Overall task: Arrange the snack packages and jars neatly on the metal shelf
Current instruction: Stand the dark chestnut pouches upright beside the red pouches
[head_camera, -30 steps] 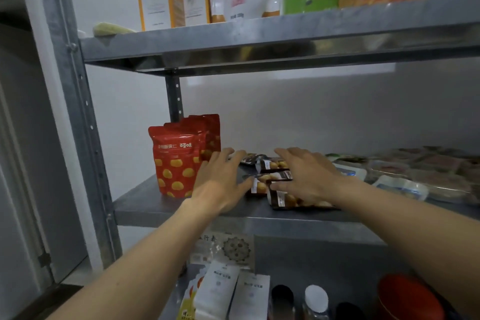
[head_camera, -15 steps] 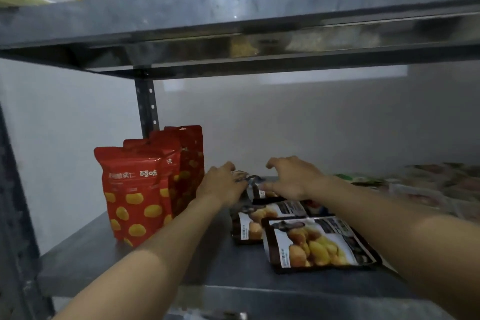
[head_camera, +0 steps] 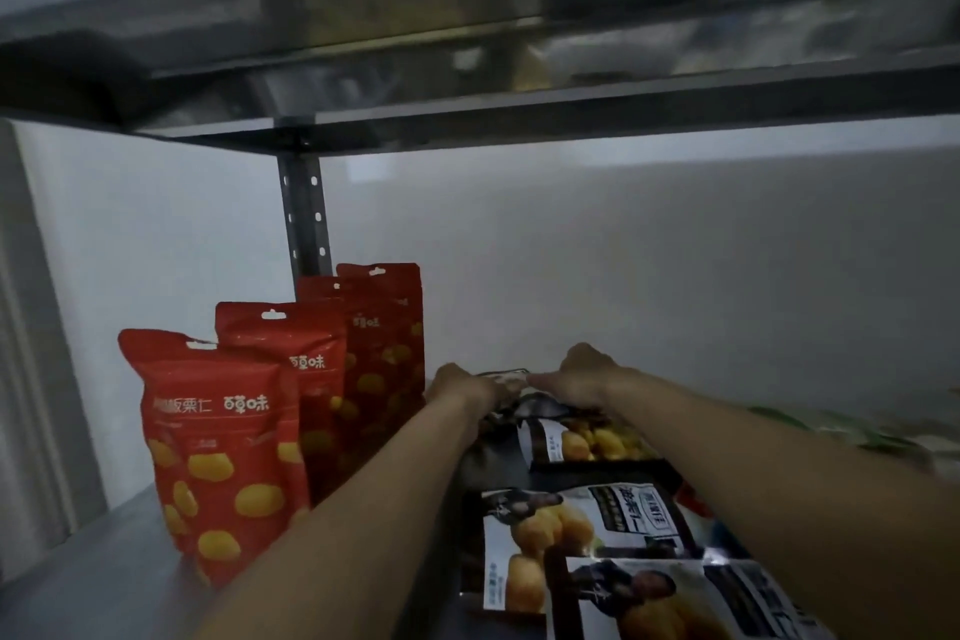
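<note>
Both arms reach deep into the metal shelf (head_camera: 93,566). My left hand (head_camera: 460,387) and my right hand (head_camera: 584,374) meet at the back and together grip the edge of a dark snack pouch (head_camera: 506,376) that lies farthest in. Nearer to me, three more dark pouches with yellow chestnuts lie flat in a row: the far one (head_camera: 587,442), the middle one (head_camera: 571,535) and the near one (head_camera: 675,603). Red chestnut bags stand upright on the left, one at the front (head_camera: 213,457), one behind it (head_camera: 296,369) and more at the back (head_camera: 384,327).
The shelf above (head_camera: 467,31) hangs low over my arms. A perforated upright post (head_camera: 305,213) stands behind the red bags, against the white wall. Blurred greenish packets (head_camera: 852,429) lie at the right end of the shelf.
The view has moved closer and lower into the shelf. Both hands have gone farther back and closed together on the rearmost dark pouch.
</note>
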Demonstrator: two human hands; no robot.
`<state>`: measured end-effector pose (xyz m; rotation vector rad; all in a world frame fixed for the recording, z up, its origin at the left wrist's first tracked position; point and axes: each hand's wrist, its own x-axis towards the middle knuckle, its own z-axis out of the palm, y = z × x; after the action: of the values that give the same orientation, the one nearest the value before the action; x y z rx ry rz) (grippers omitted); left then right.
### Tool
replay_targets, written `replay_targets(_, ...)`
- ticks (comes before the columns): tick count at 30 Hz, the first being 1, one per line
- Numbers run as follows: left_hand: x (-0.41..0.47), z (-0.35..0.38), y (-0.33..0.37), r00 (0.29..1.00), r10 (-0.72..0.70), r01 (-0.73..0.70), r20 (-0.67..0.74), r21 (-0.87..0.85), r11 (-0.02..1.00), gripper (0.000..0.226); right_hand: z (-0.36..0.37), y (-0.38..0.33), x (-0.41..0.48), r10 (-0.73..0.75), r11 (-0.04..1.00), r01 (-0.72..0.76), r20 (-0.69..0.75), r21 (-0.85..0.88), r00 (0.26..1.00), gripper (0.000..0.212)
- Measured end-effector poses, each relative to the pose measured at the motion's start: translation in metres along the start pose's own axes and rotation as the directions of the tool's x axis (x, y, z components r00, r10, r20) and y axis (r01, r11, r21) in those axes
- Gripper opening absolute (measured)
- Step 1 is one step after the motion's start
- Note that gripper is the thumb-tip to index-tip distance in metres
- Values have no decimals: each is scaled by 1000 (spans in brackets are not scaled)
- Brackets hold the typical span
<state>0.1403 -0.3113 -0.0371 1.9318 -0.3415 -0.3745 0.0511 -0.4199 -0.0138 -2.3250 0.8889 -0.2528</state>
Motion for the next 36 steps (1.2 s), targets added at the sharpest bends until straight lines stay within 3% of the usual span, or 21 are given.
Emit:
replay_targets(3, 3, -1, -3, 998, 12, -11, -65, 21, 1000, 71, 6, 1, 10, -7, 994, 7, 1, 112, 1000, 60)
replay_targets(7, 9, -6, -6, 996, 46, -58, -73, -178, 982, 77, -1, -3, 6, -19, 958, 24, -20, 285, 1000, 73)
replay_targets(9, 22, 8, 2, 992, 102, -115, -72, -199, 973, 80, -15, 8, 18, -43, 951, 61, -64, 304, 997, 88)
replay_targets(12, 24, 6, 6, 981, 192, -194, -29, -206, 959, 70, -20, 9, 14, -116, 961, 136, -94, 241, 989, 98)
replay_targets(17, 24, 5, -9, 958, 286, -282, -7, -183, 942, 53, -5, 10, 10, -135, 976, 149, -99, 161, 986, 63)
replay_targets(21, 27, 6, -12, 923, 383, -379, 33, -94, 921, 50, 1, 13, 20, -140, 972, 162, -134, 168, 981, 65)
replay_targets(27, 32, 8, -16, 928, 370, -368, 49, -51, 928, 44, 3, 20, 28, -137, 966, 165, -148, 199, 979, 75)
replay_targets(30, 29, 6, -15, 948, 318, -318, -3, -43, 947, 53, -4, 22, 25, -124, 967, 152, -140, 205, 982, 83)
replay_targets(34, 7, -4, -4, 916, 367, -363, -163, 58, 930, 39, -28, 23, 10, -195, 978, 205, -174, 44, 965, 92)
replay_targets(36, -6, -9, 3, 905, 422, -415, -53, 109, 903, 28, -41, 25, -3, -247, 966, 233, -138, -111, 959, 88)
